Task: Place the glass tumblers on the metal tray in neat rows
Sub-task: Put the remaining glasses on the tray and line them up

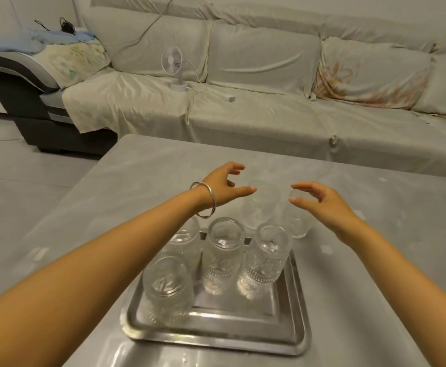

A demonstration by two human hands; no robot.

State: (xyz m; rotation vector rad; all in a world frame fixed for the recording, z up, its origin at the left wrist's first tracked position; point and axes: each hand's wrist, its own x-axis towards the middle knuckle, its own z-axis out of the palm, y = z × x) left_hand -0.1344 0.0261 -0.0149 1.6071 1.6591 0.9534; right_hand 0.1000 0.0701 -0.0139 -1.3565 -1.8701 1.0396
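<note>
A metal tray [290, 337] lies on the grey table near me. Several clear patterned glass tumblers stand on it: one at the front left [167, 290], one behind it partly hidden by my left forearm [183, 242], one in the middle [223, 254] and one on the right [265, 258]. Two more tumblers stand on the table just beyond the tray, a left one [260, 205] and a right one [297, 221]. My left hand [225, 185] hovers open beside the left one. My right hand [319, 202] hovers open over the right one. Neither hand touches glass.
The grey table [142, 186] stretches ahead and to both sides. A cloth-covered sofa [269, 115] runs behind it, with a small white fan [174, 67] and its cable on the seat. A silver bangle [203, 200] circles my left wrist.
</note>
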